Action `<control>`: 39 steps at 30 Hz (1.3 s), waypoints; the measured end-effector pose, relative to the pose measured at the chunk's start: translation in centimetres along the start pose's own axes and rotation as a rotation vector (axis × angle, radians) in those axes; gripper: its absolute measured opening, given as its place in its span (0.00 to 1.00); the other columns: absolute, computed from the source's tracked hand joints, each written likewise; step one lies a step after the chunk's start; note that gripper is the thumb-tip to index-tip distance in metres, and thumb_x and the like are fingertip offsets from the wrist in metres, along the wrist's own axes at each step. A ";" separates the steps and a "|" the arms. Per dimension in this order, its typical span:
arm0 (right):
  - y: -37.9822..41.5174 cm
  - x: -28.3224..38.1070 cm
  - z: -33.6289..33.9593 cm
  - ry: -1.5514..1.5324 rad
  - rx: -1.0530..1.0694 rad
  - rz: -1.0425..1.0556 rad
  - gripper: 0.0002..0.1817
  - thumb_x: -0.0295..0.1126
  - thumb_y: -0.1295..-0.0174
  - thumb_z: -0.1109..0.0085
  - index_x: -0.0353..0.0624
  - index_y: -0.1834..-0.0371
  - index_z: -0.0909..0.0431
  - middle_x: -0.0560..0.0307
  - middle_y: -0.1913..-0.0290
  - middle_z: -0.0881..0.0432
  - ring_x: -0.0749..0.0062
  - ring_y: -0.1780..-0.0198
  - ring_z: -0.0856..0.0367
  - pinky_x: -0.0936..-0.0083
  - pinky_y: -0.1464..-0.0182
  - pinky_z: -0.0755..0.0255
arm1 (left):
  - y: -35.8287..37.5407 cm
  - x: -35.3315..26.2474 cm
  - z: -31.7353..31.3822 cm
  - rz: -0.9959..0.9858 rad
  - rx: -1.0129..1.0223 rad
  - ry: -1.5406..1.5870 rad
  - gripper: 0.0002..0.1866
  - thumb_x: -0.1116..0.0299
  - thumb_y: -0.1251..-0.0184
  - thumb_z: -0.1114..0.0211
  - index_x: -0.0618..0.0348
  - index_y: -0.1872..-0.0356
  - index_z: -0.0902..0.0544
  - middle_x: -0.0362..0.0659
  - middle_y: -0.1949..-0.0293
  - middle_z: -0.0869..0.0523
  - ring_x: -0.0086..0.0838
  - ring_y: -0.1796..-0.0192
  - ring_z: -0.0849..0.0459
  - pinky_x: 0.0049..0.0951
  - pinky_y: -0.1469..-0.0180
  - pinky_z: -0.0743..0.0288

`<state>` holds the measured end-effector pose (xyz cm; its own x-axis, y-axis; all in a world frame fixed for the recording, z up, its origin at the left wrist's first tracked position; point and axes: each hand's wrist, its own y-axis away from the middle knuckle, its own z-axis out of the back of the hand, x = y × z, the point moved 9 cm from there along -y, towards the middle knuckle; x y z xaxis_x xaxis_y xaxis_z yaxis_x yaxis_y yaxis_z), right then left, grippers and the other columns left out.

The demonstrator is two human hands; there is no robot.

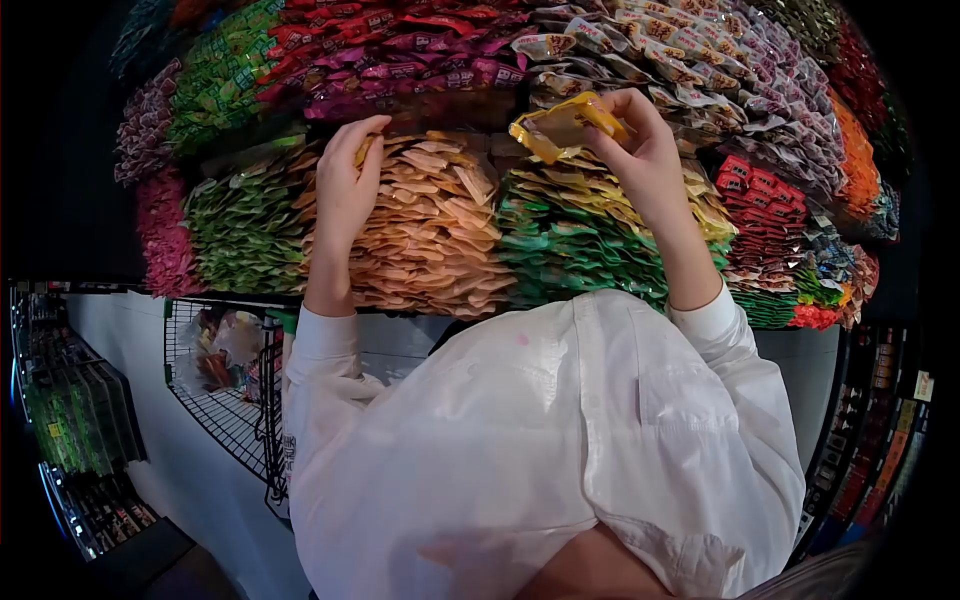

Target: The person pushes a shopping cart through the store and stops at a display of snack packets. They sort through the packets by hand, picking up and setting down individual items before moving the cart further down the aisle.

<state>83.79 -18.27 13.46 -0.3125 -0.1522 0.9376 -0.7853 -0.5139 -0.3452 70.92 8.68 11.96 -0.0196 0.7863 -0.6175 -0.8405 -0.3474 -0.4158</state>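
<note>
Between the thumb and fingers of my right hand (640,150) is a yellow-edged snack packet (556,128), lifted above the stacked packs. Its middle looks clear or brownish, and what is inside cannot be made out. My left hand (350,180) is over the left edge of the orange packets (430,220), with its thumb and index finger apart. A bit of orange-yellow wrapper shows in that gap; no grip on it is visible. Below my right hand lie yellow packets (620,190) and green packets (580,245) in dense rows.
Red packets (760,205) stand to the right, light green packets (245,215) to the left. Purple packets (400,85) and white-brown packets (660,50) rise behind. A black wire cart (225,415) holding bagged goods is at lower left. Shelves (865,440) line the right side.
</note>
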 end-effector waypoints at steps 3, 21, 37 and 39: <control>-0.5 0.7 -1.6 0.118 0.014 0.062 0.09 0.21 0.41 0.42 0.36 0.58 0.29 0.62 0.58 0.22 0.84 0.58 0.23 0.83 0.55 0.26 | 1.9 -3.1 -2.4 -0.420 0.138 -0.219 0.16 0.73 0.36 0.39 0.53 0.47 0.20 0.44 0.45 0.20 0.38 0.39 0.25 0.41 0.37 0.33; 0.3 0.3 -1.9 0.132 -0.004 0.043 0.09 0.20 0.40 0.40 0.36 0.57 0.27 0.61 0.57 0.21 0.80 0.52 0.23 0.78 0.44 0.29 | 2.2 -8.9 -8.7 -0.795 0.231 -0.664 0.04 0.77 0.51 0.40 0.58 0.76 0.18 0.39 0.80 0.25 0.30 0.66 0.22 0.46 0.27 0.44; 3.2 0.6 -11.5 0.887 0.158 0.611 0.04 0.26 0.45 0.41 0.43 0.69 0.27 0.56 0.73 0.21 0.60 0.71 0.22 0.68 0.60 0.31 | -0.7 -2.3 -7.8 -0.457 0.396 -0.253 0.07 0.65 0.37 0.38 0.57 0.63 0.20 0.43 0.63 0.17 0.41 0.56 0.19 0.39 0.53 0.25; 2.9 -2.1 -12.2 0.988 0.291 0.445 0.07 0.24 0.47 0.39 0.43 0.66 0.26 0.56 0.72 0.19 0.59 0.66 0.20 0.67 0.57 0.29 | -0.6 -2.5 -7.6 -0.500 0.303 -0.267 0.06 0.65 0.36 0.39 0.55 0.64 0.21 0.43 0.63 0.17 0.41 0.56 0.19 0.40 0.53 0.25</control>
<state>75.60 -9.14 10.00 -0.9225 0.2985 0.2448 -0.3838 -0.7780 -0.4974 75.58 3.03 8.63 0.3129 0.9298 -0.1940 -0.8979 0.2230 -0.3795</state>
